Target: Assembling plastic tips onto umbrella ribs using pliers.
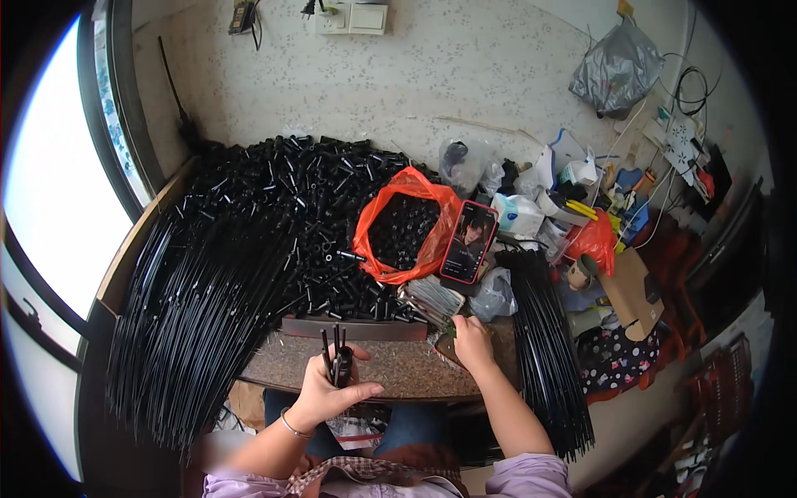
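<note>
My left hand (320, 394) is closed around several short black tubular parts (338, 365) that stick up between its fingers and thumb, above the front edge of the brown speckled tabletop (398, 357). My right hand (473, 342) has its fingers drawn together at the right, over a small dark tray with a bit of green at the fingertips. What it pinches, if anything, is hidden. Just beyond that hand lies a box of thin pale pieces (433, 297). Behind my left hand a dark strip (357, 329) borders a large heap of short black tubes (311, 212).
A red plastic bag (364, 249) stands open with black parts inside. Beside it leans a phone (470, 241) in a red case. Bundles of long thin black rods hang over the table at left (187, 332) and right (548, 357). Mixed clutter and a cardboard box (633, 290) fill the far right.
</note>
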### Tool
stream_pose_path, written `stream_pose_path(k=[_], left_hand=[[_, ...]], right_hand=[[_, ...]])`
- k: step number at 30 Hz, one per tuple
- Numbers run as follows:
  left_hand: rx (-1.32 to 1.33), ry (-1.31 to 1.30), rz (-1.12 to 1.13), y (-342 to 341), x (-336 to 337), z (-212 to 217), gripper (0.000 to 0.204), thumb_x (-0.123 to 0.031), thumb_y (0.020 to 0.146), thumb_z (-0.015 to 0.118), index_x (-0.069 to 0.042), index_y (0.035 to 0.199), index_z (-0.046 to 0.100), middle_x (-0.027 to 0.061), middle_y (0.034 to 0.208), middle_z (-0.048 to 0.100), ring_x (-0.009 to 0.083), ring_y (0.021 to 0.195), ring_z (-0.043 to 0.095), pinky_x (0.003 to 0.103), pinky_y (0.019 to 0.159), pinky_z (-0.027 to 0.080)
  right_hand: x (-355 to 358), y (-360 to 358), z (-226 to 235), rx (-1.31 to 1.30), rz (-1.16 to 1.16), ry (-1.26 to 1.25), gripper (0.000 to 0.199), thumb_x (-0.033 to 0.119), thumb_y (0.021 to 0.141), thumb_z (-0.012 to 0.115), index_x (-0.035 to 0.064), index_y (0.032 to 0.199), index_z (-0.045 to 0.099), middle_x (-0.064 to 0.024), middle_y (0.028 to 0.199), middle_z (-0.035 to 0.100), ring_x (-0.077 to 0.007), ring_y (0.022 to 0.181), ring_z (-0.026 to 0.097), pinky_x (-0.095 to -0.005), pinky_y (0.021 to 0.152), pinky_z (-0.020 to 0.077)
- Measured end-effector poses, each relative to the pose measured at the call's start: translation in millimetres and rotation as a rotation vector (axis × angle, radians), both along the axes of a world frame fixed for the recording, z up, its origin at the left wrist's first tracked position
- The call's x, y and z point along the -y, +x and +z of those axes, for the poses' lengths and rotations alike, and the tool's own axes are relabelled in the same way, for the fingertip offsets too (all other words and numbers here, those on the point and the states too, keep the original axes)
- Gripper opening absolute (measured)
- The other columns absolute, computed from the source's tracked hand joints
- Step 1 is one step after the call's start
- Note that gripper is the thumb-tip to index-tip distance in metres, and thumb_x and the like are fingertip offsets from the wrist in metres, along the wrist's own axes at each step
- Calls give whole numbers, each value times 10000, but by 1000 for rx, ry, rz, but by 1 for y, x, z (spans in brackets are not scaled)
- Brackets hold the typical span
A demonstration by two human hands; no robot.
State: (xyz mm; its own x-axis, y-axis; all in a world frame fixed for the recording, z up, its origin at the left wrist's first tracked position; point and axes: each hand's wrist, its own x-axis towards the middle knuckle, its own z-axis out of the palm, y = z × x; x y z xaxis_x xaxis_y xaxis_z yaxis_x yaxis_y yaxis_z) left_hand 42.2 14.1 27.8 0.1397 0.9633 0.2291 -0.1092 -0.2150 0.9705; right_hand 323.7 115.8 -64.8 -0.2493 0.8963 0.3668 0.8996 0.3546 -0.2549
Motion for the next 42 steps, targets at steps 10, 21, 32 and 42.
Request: stream_pose_path(k=[10,21,32,42], left_hand=[[-81,-19,-97,0,18,6,314,-55,631,780,-34,871,579,-52,592,501,16,533,433,172,499,336],[-24,140,-37,29,40,35,719,-238,596,827,7,1177,480,40,967,605,50,846,524,233,763,441],[26,222,18,24,58,39,674,-259,603,820,9,1134,502,-48,697,568,15,651,473,177,612,401],[197,96,-282,20,59,40,668,-211,651,794,26,1175,455,-35,695,577,9,640,498,174,632,411]], right_hand=[[15,2,8,-328,-273,97,245,75,736,639,3,937,521,-179,779,584,-364,706,572,-434,638,448],[155,-135,112,-1821,300,-321,197,-22,757,611,35,879,467,-25,750,527,-82,648,508,-195,586,414],[172,-138,111,-1758,386,-330,204,-12,758,625,21,877,463,-47,802,533,-92,715,523,-207,670,425],[143,-131,100,-1060,690,351,410,-24,657,728,49,941,442,-41,788,525,-133,681,518,-265,597,423]])
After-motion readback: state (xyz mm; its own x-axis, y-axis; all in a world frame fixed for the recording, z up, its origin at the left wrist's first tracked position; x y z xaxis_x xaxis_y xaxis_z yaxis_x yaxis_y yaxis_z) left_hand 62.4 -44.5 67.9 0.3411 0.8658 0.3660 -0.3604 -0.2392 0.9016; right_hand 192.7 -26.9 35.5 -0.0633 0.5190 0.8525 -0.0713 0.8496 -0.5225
